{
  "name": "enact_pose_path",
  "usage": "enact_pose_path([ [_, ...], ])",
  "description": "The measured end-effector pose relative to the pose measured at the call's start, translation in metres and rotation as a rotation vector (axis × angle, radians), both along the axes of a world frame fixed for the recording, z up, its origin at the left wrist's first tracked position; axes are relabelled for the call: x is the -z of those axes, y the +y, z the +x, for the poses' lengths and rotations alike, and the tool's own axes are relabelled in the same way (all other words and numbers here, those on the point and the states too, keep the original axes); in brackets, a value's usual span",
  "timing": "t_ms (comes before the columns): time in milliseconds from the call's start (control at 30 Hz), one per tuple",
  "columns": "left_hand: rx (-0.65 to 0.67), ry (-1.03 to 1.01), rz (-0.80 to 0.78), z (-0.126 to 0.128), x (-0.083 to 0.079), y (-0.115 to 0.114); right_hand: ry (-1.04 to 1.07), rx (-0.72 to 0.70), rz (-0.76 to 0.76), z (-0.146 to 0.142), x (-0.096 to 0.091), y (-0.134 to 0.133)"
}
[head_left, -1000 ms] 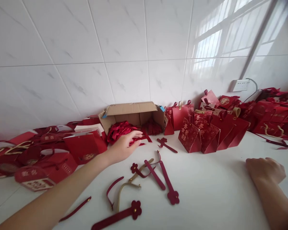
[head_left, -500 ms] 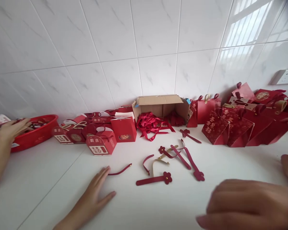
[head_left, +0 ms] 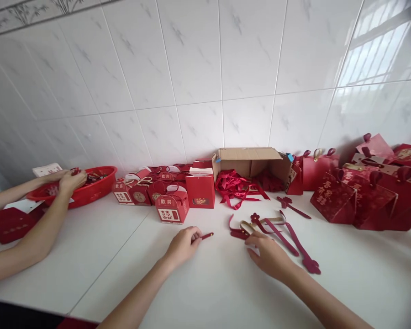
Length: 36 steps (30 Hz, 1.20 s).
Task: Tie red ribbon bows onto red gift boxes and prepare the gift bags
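My left hand [head_left: 183, 246] is closed around a thin dark red strap [head_left: 207, 236], whose end with a small gold stud sticks out past the fingers. Over the loose straps, my right hand [head_left: 265, 256] lies with its fingers on a dark red strap [head_left: 239, 234] and its thumb apart. Its fingers partly hide that strap. A gold strap [head_left: 247, 226] curls just beyond. To the right are a red strap with a flower end [head_left: 255, 218] and a long flower-ended strap [head_left: 311, 265].
Red gift boxes [head_left: 173, 208] stand left, with red bags [head_left: 332, 196] at right. An open cardboard box [head_left: 250, 154] holds red ribbons [head_left: 234, 185]. Another person's hands [head_left: 71, 180] work at a red basin [head_left: 92, 197] beside a red box [head_left: 12, 225].
My left hand has closed on the thin strap. My right hand has come in from the lower right onto the straps, which now lie closer together. The view has shifted left.
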<state>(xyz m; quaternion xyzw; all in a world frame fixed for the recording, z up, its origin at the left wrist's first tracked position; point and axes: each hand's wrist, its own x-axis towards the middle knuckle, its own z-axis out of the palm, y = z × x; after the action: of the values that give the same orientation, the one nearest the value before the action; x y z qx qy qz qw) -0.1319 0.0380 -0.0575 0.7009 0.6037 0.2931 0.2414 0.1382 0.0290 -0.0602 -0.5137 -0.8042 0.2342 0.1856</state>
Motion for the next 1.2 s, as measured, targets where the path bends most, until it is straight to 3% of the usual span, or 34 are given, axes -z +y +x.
enact_pose_path([
  [133,-0.002,-0.151,-0.007,0.017,-0.026,0.013,0.391,0.073,-0.049,-0.001,-0.024,0.018],
  [267,0.070,-0.353,0.007,0.045,-0.075,0.004,0.728,0.051,-0.154,-0.013,-0.070,0.027],
  [367,0.127,-0.435,0.028,0.063,-0.112,-0.006,0.984,-0.056,-0.125,-0.018,-0.101,0.028],
  [467,0.188,-0.374,0.107,0.072,-0.142,-0.014,1.178,-0.134,-0.078,-0.019,-0.118,0.024],
  [600,0.303,-0.136,0.232,0.076,-0.169,-0.023,1.348,-0.156,-0.069,-0.016,-0.122,0.020],
  [700,0.331,-0.047,0.326,0.075,-0.175,-0.026,1.487,-0.247,-0.172,-0.014,-0.120,0.021],
  [800,0.263,-0.165,0.538,0.075,-0.168,-0.022,1.519,-0.322,-0.349,-0.012,-0.119,0.020],
  [900,0.329,-0.233,0.704,0.079,-0.158,-0.017,1.481,-0.361,-0.424,-0.014,-0.118,0.017],
  [967,0.407,-0.248,0.726,0.081,-0.156,-0.014,1.474,-0.386,-0.427,-0.016,-0.116,0.016],
  [1100,0.569,-0.325,0.619,0.083,-0.158,-0.011,1.458,-0.449,-0.443,-0.018,-0.113,0.013],
  [1200,0.621,-0.388,0.595,0.084,-0.160,-0.008,1.447,-0.465,-0.469,-0.018,-0.112,0.012],
])
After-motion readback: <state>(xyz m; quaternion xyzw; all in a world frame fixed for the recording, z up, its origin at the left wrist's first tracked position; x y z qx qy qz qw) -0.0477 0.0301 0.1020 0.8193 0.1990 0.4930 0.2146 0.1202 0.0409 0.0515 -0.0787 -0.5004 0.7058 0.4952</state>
